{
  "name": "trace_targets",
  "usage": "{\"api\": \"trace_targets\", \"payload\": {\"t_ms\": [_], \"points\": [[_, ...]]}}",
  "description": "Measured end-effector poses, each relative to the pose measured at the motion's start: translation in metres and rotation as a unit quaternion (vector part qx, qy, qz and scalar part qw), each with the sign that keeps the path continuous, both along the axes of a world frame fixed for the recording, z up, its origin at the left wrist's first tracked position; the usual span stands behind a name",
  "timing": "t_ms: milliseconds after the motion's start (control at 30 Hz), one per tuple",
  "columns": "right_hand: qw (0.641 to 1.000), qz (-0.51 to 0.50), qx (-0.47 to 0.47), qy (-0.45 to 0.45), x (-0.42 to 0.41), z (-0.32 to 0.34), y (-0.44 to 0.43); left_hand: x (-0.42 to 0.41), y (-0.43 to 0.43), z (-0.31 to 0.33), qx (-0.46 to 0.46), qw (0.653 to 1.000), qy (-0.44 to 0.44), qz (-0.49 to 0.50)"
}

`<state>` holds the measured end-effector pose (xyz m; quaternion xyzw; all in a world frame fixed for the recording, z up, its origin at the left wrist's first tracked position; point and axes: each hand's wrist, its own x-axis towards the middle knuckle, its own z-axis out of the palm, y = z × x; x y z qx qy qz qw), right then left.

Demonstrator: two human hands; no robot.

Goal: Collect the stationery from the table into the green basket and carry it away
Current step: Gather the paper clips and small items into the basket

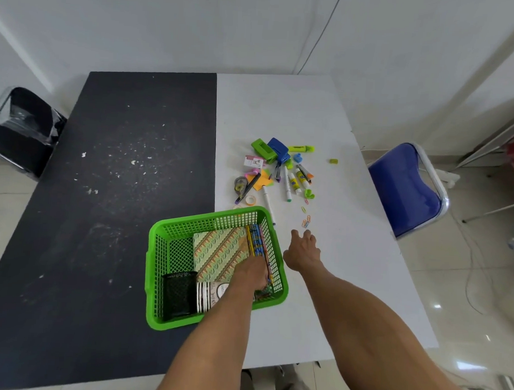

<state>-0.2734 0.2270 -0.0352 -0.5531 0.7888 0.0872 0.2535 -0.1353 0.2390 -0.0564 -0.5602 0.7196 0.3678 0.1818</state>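
Left hand [254, 271] inside green basket [158, 267], seemingly holding pencils [256, 239]

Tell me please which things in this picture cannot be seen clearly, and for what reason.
All in the head view:
- Left hand fingers: inside the green basket, hidden by the hand's own back; a grip on the pencils cannot be confirmed.
- Patterned notebook: near corner covered by the left forearm.
- Paper clips: too small to count.
- Stationery pile: items overlap; labels unreadable.
- Right hand: seen from behind, its palm is hidden.

Table [327, 115] with basket [159, 249], stationery [280, 169]
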Motion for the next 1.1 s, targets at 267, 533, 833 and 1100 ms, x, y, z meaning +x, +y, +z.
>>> {"api": "trace_targets", "payload": {"t_ms": [267, 533, 833, 1100], "points": [[1.0, 0.0, 0.001, -0.007, 0.001, 0.0, -0.006, -0.004, -0.014, 0.02, -0.098, 0.994, 0.015, 0.045], [1.0, -0.005, 0.0, -0.009, -0.022, 0.001, -0.018, -0.031, -0.053, 0.049, -0.252, 0.962, 0.052, 0.096], [1.0, -0.022, 0.011, -0.011, -0.082, -0.01, -0.038, -0.099, -0.088, 0.036, -0.231, 0.969, 0.058, 0.074], [0.999, -0.016, 0.026, -0.021, -0.123, -0.034, -0.063, -0.159, -0.109, -0.002, -0.176, 0.981, 0.038, 0.078]]}}
